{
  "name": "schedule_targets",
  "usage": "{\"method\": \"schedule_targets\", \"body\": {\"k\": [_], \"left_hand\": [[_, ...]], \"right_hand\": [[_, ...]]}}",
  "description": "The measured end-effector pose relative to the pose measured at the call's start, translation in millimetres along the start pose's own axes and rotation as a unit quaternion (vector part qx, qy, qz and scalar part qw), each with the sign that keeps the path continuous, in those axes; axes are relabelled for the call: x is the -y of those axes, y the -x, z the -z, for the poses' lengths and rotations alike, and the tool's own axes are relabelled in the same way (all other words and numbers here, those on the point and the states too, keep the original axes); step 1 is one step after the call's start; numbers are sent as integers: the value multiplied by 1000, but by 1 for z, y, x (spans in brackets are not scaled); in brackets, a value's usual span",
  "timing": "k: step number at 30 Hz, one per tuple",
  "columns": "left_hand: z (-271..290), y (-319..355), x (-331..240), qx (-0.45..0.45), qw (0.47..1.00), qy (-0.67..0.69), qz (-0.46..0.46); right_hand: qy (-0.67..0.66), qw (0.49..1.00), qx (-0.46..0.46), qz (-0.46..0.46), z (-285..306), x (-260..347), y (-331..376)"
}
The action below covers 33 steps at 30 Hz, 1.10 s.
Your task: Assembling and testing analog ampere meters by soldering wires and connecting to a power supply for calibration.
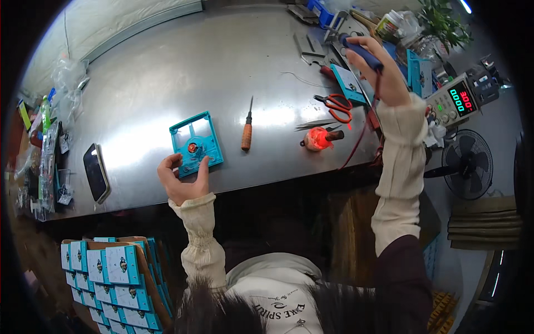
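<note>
My left hand point(186, 181) is closed at the near edge of a square teal plastic case point(214, 146), thumb on its right side and fingers on its left. The case lies on the metal table with a small round copper-coloured part inside. Out at the far right, my right hand point(388, 75) is raised and wrapped round the dark blue handle of a soldering iron point(364, 57), whose red cord hangs down past my wrist. The iron's front end is beside a metal stand point(334, 32); its tip is hard to make out.
Between my hands lie a screwdriver point(247, 133), red-handled cutters point(338, 106), tweezers point(317, 123) and a red-lit small bottle point(317, 139). A phone point(96, 172) lies left. A power supply point(453, 103) and fan point(468, 164) stand right. Several teal cases fill a carton point(146, 261) below.
</note>
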<state>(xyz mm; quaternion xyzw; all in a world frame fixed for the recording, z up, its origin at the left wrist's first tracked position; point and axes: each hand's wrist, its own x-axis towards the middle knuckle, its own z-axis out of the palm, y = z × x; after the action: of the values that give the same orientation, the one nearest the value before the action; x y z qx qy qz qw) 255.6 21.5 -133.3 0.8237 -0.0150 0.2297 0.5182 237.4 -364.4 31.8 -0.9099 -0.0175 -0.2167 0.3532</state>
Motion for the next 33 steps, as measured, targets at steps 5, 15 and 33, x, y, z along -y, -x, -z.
{"method": "schedule_targets", "body": {"k": [5,15,33], "left_hand": [[9,-21,2,12,980,-131,-149],[9,-38,21,173,975,-35,-138],[-2,-39,36,166,976,-47,-130]], "right_hand": [[317,946,61,13,-45,-74,-96],[514,828,220,47,-68,-199,-193],[33,956,264,125,-91,119,156]]}}
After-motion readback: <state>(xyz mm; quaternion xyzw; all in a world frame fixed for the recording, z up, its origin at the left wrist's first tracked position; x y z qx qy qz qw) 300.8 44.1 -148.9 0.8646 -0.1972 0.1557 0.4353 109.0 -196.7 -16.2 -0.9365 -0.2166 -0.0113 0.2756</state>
